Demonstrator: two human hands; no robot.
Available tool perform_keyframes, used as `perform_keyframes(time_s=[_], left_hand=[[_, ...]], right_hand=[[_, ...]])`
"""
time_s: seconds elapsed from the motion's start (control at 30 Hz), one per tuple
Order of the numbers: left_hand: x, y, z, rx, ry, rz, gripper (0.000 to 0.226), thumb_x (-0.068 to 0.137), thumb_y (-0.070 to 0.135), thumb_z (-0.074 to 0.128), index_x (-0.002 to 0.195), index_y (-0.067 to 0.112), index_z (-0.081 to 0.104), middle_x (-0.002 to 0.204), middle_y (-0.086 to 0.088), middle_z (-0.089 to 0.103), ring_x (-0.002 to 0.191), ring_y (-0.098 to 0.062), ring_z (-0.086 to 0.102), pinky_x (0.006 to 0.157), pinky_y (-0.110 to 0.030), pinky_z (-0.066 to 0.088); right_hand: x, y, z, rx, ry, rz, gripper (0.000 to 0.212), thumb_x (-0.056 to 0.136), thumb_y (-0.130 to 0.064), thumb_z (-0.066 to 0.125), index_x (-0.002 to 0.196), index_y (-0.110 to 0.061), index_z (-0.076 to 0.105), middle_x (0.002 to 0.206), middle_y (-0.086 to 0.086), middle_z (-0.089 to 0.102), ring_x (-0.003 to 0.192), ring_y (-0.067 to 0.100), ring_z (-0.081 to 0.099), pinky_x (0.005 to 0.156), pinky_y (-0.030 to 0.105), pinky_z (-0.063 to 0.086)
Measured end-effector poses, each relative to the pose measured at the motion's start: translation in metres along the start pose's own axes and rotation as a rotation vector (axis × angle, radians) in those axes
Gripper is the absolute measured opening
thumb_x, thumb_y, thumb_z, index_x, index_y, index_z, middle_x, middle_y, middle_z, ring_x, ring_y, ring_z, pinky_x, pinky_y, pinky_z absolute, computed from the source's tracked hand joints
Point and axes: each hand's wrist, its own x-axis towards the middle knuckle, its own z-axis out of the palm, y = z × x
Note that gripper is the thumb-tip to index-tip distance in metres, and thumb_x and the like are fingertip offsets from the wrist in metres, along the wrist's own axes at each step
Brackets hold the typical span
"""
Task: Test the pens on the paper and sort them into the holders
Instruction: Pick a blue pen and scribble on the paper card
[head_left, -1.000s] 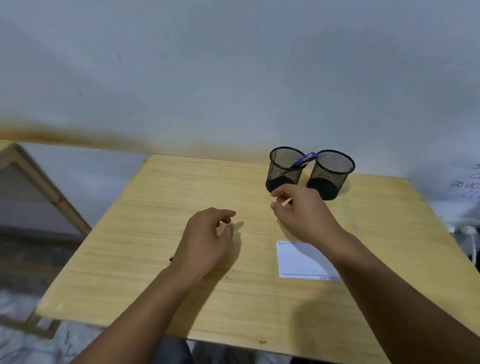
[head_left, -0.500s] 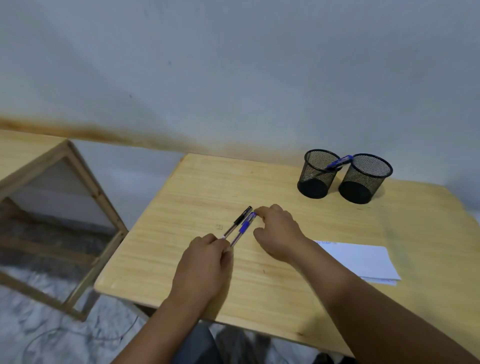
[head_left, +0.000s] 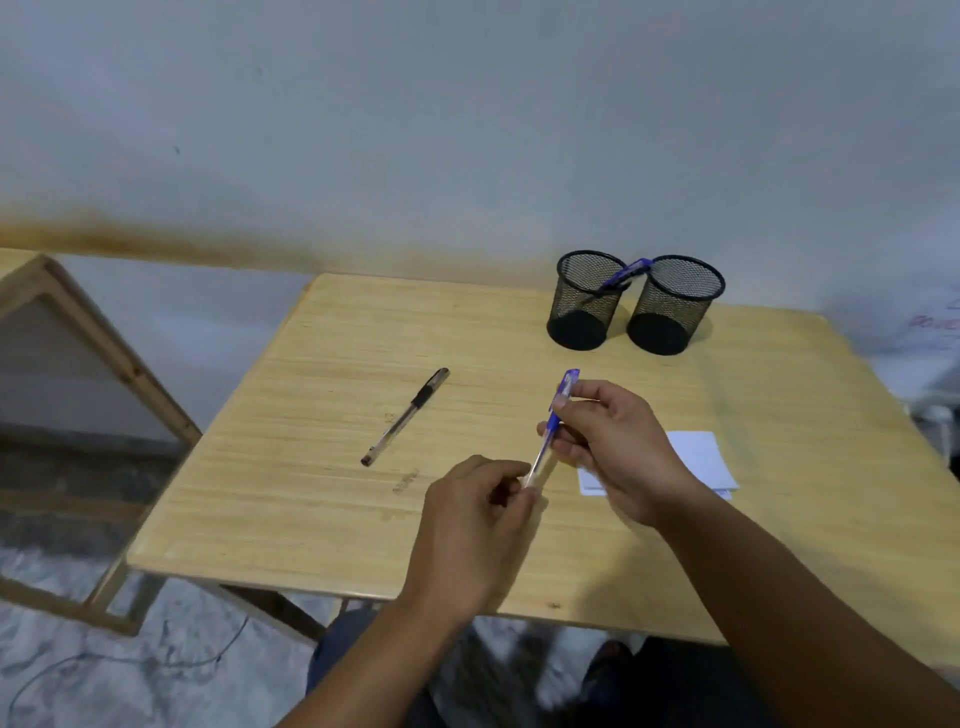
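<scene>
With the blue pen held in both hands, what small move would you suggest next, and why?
Probably pull the cap off: the right hand grips the blue pen at its capped end, the left hand pinches the barrel, and the paper lies beside them.

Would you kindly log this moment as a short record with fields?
held pen: blue pen, gripped by right hand, its lower end pinched by left hand
loose pen: black pen, lying on wooden table
paper: white sheet, partly behind right hand
holders: left mesh holder with a blue pen inside; right mesh holder
</scene>
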Motion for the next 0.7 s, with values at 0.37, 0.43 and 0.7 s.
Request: perform_keyframes(time_s=[0.37,0.43,0.7], left_hand=[[0.041,0.043,0.036,-0.273,-0.121,-0.171,0.02,0.089,0.03,0.068,0.107,0.028,0.072,0.088,0.011,0.073,0.079,0.0,0.064,0.07,-0.014,0.047],[0.05,0.046,0.037,-0.316,-0.149,-0.243,0.019,0.09,0.033,0.066,0.107,0.027,0.073,0.094,0.014,0.073,0.085,0.002,0.065,0.075,-0.018,0.051],[0.059,0.046,0.037,-0.486,-0.32,-0.418,0.01,0.089,0.027,0.069,0.092,0.018,0.073,0.072,0.007,0.067,0.07,-0.006,0.059,0.067,-0.022,0.047]], right_hand=[[-0.034,-0.002,-0.052,-0.212,0.033,-0.095,0.016,0.097,-0.023,0.059,0.096,-0.017,0.074,0.079,0.004,0.067,0.06,0.011,0.049,0.047,0.022,0.039],[-0.037,0.003,-0.055,-0.278,0.058,-0.09,0.018,0.094,-0.026,0.063,0.083,-0.019,0.075,0.075,0.001,0.071,0.057,0.01,0.049,0.047,0.022,0.037],[-0.046,0.011,-0.052,-0.443,0.186,-0.205,0.027,0.091,-0.029,0.066,0.066,-0.022,0.066,0.062,-0.009,0.068,0.053,-0.001,0.051,0.052,0.015,0.038]])
